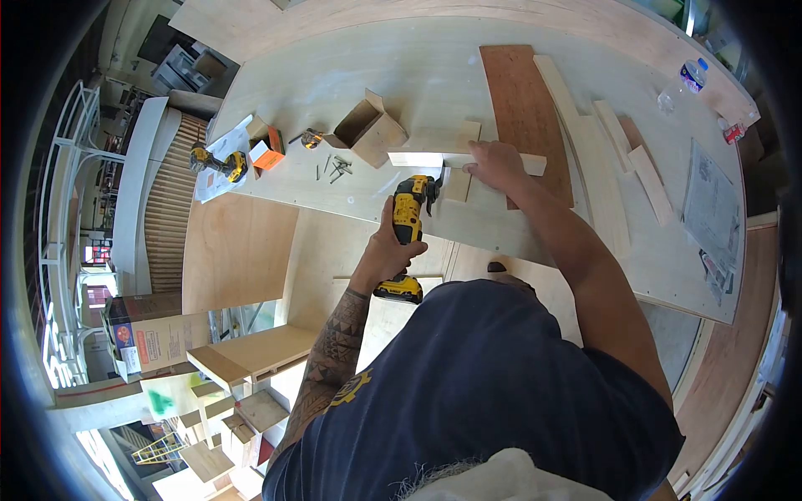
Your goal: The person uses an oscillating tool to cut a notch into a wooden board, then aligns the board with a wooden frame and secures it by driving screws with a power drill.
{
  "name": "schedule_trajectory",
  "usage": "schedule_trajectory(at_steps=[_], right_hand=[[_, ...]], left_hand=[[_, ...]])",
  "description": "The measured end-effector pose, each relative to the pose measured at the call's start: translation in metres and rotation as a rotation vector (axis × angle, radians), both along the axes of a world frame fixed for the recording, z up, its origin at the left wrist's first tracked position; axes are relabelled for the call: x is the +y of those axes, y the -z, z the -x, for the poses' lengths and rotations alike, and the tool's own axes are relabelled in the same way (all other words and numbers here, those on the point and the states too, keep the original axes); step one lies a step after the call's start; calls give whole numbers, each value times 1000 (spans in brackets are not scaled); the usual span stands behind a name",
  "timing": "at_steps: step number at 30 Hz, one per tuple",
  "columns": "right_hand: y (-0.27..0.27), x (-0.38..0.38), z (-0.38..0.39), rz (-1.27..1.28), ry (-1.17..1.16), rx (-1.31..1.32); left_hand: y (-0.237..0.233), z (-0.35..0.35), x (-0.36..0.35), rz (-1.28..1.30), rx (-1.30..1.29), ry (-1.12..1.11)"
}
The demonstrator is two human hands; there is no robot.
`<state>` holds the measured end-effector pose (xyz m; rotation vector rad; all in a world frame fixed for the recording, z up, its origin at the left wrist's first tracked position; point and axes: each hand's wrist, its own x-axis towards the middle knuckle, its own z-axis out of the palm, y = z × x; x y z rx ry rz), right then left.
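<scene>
In the head view, a pale worktop (pixel 418 75) spans the upper middle; a slatted panel (pixel 171 184) and a printed carton (pixel 167 342) stand leftward. The left hand (pixel 387 255) wraps a yellow power tool (pixel 408 209); the right hand (pixel 501 167) grips a wood strip (pixel 413 159) over the worktop. The tool's blade contact is unclear; dark borders crop the room.

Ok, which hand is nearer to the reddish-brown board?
Right. The right hand is at the left edge of the reddish-brown board, holding a pale wood strip; the left hand is farther left, gripping the yellow power tool.
</scene>
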<state>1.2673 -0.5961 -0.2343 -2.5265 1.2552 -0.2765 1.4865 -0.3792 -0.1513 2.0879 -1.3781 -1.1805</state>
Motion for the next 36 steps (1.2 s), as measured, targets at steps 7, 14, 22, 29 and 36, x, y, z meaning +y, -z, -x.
schedule_trajectory(at_steps=[7,14,22,29,36], right_hand=[[5,0,0,20,-4,-21],[3,0,1,17,-20,-5],[-8,2,3,9,-29,-10],[-2,1,0,14,-24,5],[-3,4,-2,10,-8,-5]], left_hand=[[-16,1,-3,-15,-8,-5],[-25,0,-7,-26,-15,3],[-23,-2,-8,-8,-17,31],[-10,-5,-10,-27,12,15],[-10,-4,-11,-22,-11,15]])
